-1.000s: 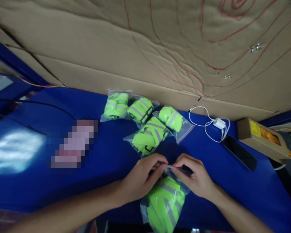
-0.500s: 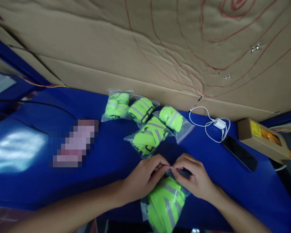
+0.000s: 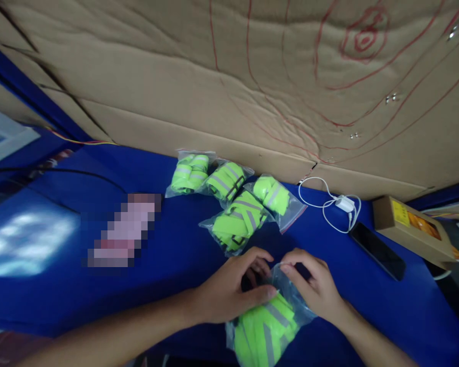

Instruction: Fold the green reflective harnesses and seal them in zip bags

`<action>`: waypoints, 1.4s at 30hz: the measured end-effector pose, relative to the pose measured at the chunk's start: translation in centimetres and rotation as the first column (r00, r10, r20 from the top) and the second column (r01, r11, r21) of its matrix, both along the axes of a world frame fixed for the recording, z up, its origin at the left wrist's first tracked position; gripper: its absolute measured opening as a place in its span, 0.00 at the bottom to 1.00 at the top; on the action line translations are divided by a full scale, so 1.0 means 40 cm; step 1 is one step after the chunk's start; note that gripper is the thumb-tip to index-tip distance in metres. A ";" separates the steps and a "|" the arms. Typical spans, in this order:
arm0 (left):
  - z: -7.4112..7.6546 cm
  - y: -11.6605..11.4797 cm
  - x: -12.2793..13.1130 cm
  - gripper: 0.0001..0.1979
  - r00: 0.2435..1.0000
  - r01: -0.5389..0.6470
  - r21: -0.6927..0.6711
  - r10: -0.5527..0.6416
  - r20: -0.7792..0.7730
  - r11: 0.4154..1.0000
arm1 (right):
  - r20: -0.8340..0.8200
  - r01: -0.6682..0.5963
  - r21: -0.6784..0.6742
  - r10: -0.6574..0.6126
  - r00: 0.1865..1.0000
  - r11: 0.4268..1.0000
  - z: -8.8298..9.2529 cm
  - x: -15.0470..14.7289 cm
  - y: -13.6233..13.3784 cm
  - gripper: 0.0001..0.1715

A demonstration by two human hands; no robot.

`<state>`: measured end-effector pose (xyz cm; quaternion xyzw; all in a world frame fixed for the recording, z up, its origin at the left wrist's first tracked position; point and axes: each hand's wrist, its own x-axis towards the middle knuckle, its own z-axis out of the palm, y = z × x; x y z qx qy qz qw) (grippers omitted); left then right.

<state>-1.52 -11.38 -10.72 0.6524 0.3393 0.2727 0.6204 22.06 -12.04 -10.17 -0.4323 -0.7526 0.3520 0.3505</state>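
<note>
My right hand (image 3: 314, 286) pinches the top edge of a clear plastic bag (image 3: 288, 285) between thumb and fingers. Inside the bag lies a folded neon-green strap bundle (image 3: 265, 331) with grey reflective stripes. My left hand (image 3: 239, 285) is at the bag's upper left; its thumb lies against the upper part of the bag, apart from the curled fingers. Beyond my hands are several similar bagged bundles: one nearest (image 3: 239, 219), one to its right (image 3: 273, 196), one behind (image 3: 225, 181) and one at the far left (image 3: 191, 173).
A blue-covered table (image 3: 168, 239) carries a blurred-out pink object (image 3: 128, 227) at left. To the right are a white cable with charger (image 3: 345, 204), a black phone (image 3: 378, 251) and a cardboard box (image 3: 413, 229). A brown cardboard panel (image 3: 176, 92) rises behind.
My left thumb and fingers have parted from their pinch on the bag's top edge. My right hand has drawn that edge slightly rightward, spreading the bag's top. The view has tilted slightly.
</note>
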 end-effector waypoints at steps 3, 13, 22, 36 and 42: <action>0.030 0.006 -0.017 0.36 0.992 0.069 0.092 -0.058 -0.116 0.993 | -0.131 0.174 -0.006 -0.173 0.976 0.985 0.001 0.017 0.001 0.05; 0.049 0.003 -0.030 0.42 0.979 0.099 0.068 -0.085 -0.183 0.993 | -0.182 0.359 -0.152 -0.383 0.906 0.921 0.013 0.046 0.028 0.08; -0.010 0.024 -0.013 0.26 0.946 -0.196 -0.065 0.206 0.250 0.978 | -0.374 0.138 -0.396 -0.297 0.879 0.908 -0.033 0.077 0.072 0.34; 0.001 0.106 -0.069 0.31 0.744 -0.033 0.775 0.533 -0.402 0.631 | -0.522 0.237 -0.723 -0.737 0.429 0.649 -0.025 0.088 0.118 0.17; 0.026 0.113 -0.063 0.18 0.842 -0.489 0.335 0.537 -0.060 0.805 | -0.441 0.028 -0.771 -0.566 0.697 0.636 -0.024 0.020 0.066 0.21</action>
